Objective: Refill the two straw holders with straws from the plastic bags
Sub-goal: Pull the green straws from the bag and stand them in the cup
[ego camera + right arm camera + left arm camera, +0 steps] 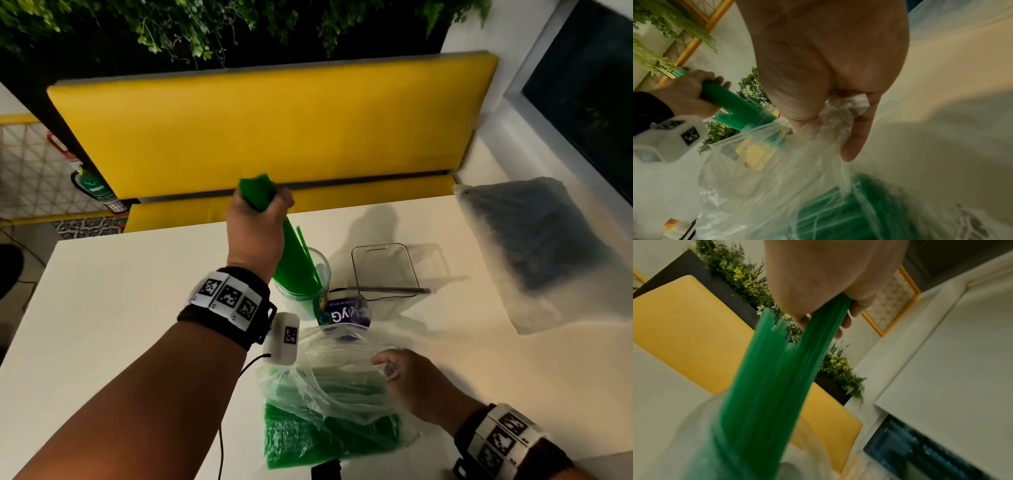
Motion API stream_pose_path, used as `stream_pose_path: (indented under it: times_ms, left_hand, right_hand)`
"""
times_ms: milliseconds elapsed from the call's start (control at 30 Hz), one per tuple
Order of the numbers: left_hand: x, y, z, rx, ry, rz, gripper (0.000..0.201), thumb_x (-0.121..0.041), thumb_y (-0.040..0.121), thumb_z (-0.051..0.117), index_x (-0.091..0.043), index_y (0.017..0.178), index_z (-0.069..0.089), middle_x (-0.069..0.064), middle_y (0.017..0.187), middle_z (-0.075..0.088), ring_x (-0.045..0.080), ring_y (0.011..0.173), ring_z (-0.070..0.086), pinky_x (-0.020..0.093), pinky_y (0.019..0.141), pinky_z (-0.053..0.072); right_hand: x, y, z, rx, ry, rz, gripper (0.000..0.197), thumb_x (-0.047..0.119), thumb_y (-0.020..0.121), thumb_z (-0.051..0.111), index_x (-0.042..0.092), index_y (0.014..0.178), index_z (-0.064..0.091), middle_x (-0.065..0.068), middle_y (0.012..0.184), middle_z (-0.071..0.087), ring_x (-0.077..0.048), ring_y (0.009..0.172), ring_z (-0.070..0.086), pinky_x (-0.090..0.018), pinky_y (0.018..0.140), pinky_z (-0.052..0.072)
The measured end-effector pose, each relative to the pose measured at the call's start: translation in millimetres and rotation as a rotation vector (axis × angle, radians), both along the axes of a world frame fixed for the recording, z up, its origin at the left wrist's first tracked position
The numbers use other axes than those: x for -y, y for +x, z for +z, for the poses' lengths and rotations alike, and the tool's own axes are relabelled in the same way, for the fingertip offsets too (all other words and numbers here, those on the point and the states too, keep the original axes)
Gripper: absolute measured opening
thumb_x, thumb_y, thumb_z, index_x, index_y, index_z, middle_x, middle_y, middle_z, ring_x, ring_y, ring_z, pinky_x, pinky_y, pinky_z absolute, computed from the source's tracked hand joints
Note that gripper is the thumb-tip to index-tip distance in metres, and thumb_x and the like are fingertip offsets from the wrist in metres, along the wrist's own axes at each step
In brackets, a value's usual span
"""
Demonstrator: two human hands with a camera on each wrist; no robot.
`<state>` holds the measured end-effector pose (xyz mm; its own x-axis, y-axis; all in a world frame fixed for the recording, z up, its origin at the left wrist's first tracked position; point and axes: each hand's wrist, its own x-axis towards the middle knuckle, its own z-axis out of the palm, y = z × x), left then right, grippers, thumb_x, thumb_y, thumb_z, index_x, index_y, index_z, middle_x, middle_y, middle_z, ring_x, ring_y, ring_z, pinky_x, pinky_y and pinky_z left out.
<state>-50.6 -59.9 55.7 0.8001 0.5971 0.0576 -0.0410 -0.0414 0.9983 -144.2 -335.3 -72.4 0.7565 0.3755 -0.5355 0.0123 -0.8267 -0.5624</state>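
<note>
Left hand raised, fist curled tight; right hand low, fingers pinched.

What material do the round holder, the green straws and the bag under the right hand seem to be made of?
Round holder: probably clear rigid plastic, perhaps glass; the straws show through its wall.
Green straws: likely plastic, smooth and slightly translucent.
Bag: thin clear plastic film, crinkled and glossy, bunched in the right hand.

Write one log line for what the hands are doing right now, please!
left hand: grips green straws, lowering into round holder | right hand: pinches straw bag | square holder: no straws visible
</note>
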Motion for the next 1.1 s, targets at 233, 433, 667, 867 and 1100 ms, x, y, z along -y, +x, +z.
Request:
stream_pose_path:
  times_ms: [233,433,667,867,1100]
  left_hand:
    - [-17,-8,-8,-0.459,0.444,-0.280,0.063,-0.036,0.074,0.084,-0.024,0.126,0.051,-0.002,0.106,0.061,0.020,0.089,0.063,0.027,0.065,0.049]
    - [-21,-27,10,-0.216,0.799,-0.304,0.084,-0.050,0.076,0.078,-0.028,0.145,0.035,0.004,0.144,0.044,0.023,0.131,0.043,0.041,0.100,0.044]
    - [12,-24,-24,-0.407,1.752,-0.717,0.038,-0.048,0.095,0.046,-0.036,0.129,0.059,-0.006,0.148,0.048,0.026,0.144,0.033,0.064,0.114,0.018]
    - [-12,-33,-33,-0.300,1.594,-0.456,0.043,-0.054,0.086,0.053,-0.037,0.126,0.059,0.002,0.148,0.046,0.032,0.140,0.035,0.065,0.108,0.028]
    - [-16,-24,-58,-0.226,1.356,-0.368,0.022,-0.027,0.088,0.067,-0.016,0.106,0.072,0.009,0.125,0.060,0.034,0.109,0.057,0.046,0.064,0.059]
  right_hand:
    - [2,1,-1,0.000,0.005,0.014,0.042,0.005,0.088,0.053,0.030,0.121,0.062,0.005,0.124,0.061,-0.005,0.106,0.055,-0.010,0.082,0.037]
    - [-1,2,-1,0.005,0.012,0.017,0.042,0.005,0.088,0.053,0.030,0.120,0.063,0.004,0.123,0.062,-0.005,0.105,0.056,-0.009,0.082,0.039]
    - [-2,4,0,-0.010,0.006,0.021,0.040,0.006,0.088,0.056,0.031,0.117,0.064,0.008,0.115,0.061,-0.004,0.098,0.056,-0.003,0.070,0.039]
    - [0,1,-6,-0.025,-0.013,-0.005,0.040,0.007,0.088,0.055,0.035,0.115,0.064,0.006,0.117,0.062,-0.007,0.101,0.057,-0.014,0.083,0.043]
    - [-1,3,-4,-0.023,-0.007,0.016,0.036,0.010,0.090,0.053,0.034,0.116,0.063,0.006,0.120,0.061,-0.008,0.102,0.058,-0.017,0.084,0.043]
